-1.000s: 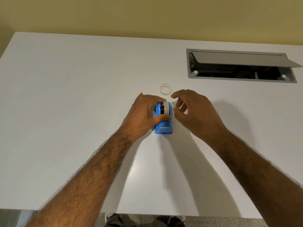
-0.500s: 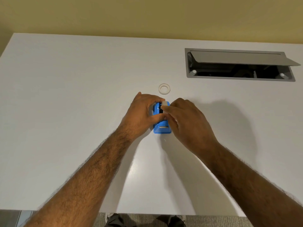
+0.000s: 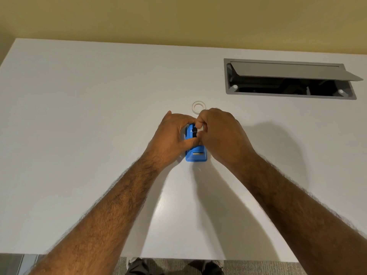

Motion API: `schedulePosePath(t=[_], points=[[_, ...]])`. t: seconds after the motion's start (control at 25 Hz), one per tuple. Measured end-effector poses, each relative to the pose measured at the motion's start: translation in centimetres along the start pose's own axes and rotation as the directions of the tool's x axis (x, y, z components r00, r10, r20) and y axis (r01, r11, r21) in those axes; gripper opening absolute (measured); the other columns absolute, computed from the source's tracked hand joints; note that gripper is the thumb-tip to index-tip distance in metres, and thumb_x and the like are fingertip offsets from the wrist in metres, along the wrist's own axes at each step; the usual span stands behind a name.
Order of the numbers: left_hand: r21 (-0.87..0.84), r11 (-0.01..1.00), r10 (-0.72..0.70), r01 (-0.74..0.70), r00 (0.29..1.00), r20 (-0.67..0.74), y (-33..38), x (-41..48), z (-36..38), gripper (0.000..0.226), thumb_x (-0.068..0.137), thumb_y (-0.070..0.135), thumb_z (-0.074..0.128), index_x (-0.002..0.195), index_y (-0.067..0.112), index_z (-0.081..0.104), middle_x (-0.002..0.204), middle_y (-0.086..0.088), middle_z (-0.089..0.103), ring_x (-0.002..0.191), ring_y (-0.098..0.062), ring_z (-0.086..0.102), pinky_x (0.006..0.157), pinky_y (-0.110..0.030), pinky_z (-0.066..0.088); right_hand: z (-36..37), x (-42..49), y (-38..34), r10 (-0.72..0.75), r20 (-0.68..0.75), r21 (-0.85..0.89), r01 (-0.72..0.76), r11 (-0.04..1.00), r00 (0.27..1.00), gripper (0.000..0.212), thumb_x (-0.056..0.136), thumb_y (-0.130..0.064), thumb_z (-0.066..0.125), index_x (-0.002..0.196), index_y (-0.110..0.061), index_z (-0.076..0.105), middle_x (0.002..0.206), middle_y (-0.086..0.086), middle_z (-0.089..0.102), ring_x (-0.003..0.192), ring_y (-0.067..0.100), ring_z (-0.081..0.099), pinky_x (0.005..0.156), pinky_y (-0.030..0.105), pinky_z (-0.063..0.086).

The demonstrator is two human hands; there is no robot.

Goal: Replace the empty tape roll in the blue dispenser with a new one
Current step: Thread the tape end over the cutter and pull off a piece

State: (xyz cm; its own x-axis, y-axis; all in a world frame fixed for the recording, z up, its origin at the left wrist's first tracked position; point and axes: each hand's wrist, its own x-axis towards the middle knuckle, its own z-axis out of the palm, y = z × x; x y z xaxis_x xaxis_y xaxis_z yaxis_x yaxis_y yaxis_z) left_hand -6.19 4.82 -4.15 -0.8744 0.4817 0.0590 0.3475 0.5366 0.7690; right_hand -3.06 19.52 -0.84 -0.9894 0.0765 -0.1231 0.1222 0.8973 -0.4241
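The blue tape dispenser [image 3: 195, 155] stands on the white table [image 3: 79, 135] at the middle, its cutter end toward me. My left hand [image 3: 172, 135] wraps its left side and holds it. My right hand [image 3: 220, 133] is curled over the dispenser's right top, fingertips pinched on the whitish tape roll [image 3: 200, 127] seated in it; only a sliver of the roll shows. A small empty clear roll core [image 3: 199, 106] lies flat on the table just beyond my hands.
A grey cable hatch [image 3: 290, 96] with its lid propped open is set into the table at the far right. The table's near edge runs along the bottom, with carpet and my shoes below. A yellow wall stands behind.
My right hand has moved left from beside the dispenser onto its top and closed on the tape roll. The left hand has kept its hold.
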Motion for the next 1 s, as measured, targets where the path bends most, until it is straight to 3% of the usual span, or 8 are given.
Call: schedulePosePath(t=[0.12,0.28,0.4,0.48,0.6,1.0], points=[[0.014,1.0,0.01,-0.01,1.0,0.021,0.1,0.1,-0.1,0.028,0.082,0.031,0.079,0.106,0.02,0.073,0.106,0.004,0.074,0.103,-0.015,0.063,0.105,-0.007,0.006,0.0,0.2,-0.2,0.037,0.068,-0.018,-0.036,0.999,0.997,0.021,0.086,-0.024,0.065,0.098,-0.007,0.06,0.079,0.002,0.05,0.071,0.013,0.048,0.074,0.023,0.038],[-0.003,1.0,0.015,-0.015,1.0,0.022,0.2,0.0,-0.2,0.027,0.081,0.028,0.078,0.106,0.022,0.072,0.104,0.005,0.074,0.102,-0.014,0.062,0.105,-0.003,0.006,-0.1,-0.6,-0.9,0.031,-0.016,-0.013,-0.031,0.999,0.999,0.017,0.082,-0.02,0.068,0.083,-0.014,0.052,0.074,0.003,0.049,0.067,0.016,0.05,0.071,0.03,0.047],[-0.016,1.0,0.016,-0.015,1.0,0.013,0.2,-0.1,0.0,0.029,0.08,0.03,0.077,0.108,0.023,0.072,0.106,0.006,0.073,0.1,-0.009,0.059,0.109,-0.015,0.019,-0.1,-0.8,-1.0,0.035,-0.072,-0.017,-0.036,0.999,0.997,0.019,0.08,-0.017,0.067,0.08,-0.016,0.047,0.073,0.002,0.049,0.065,0.016,0.05,0.065,0.029,0.044],[-0.013,1.0,0.018,-0.017,1.0,0.013,0.1,-0.1,0.1,0.03,0.079,0.032,0.076,0.107,0.023,0.072,0.105,0.006,0.073,0.098,-0.007,0.056,0.1,-0.015,0.029,-0.1,-0.7,-1.1,0.03,-0.048,-0.028,-0.031,0.999,0.998,0.024,0.081,-0.019,0.068,0.078,-0.017,0.044,0.072,0.001,0.047,0.066,0.016,0.049,0.068,0.03,0.047],[-0.006,1.0,0.021,-0.021,1.0,0.016,0.2,-0.1,0.1,0.031,0.076,0.034,0.072,0.104,0.021,0.072,0.102,0.006,0.072,0.094,-0.004,0.052,0.089,-0.008,0.028,-0.1,-0.7,-1.2,0.03,-0.03,-0.036,-0.031,0.999,0.999,0.024,0.081,-0.023,0.07,0.081,-0.016,0.048,0.073,0.002,0.046,0.067,0.015,0.048,0.071,0.028,0.042],[-0.016,1.0,-0.002,0.003,0.999,0.044,0.0,-0.2,0.2,0.035,0.075,0.036,0.069,0.108,0.027,0.071,0.103,0.02,0.066,0.1,-0.003,0.054,0.09,-0.007,0.029,0.7,-1.7,-1.3,-0.024,-0.059,-0.089,0.019,0.996,0.998,0.026,0.077,-0.02,0.074,0.091,-0.008,0.056,0.077,-0.001,0.041,0.073,0.019,0.05,0.071,0.03,0.042]])
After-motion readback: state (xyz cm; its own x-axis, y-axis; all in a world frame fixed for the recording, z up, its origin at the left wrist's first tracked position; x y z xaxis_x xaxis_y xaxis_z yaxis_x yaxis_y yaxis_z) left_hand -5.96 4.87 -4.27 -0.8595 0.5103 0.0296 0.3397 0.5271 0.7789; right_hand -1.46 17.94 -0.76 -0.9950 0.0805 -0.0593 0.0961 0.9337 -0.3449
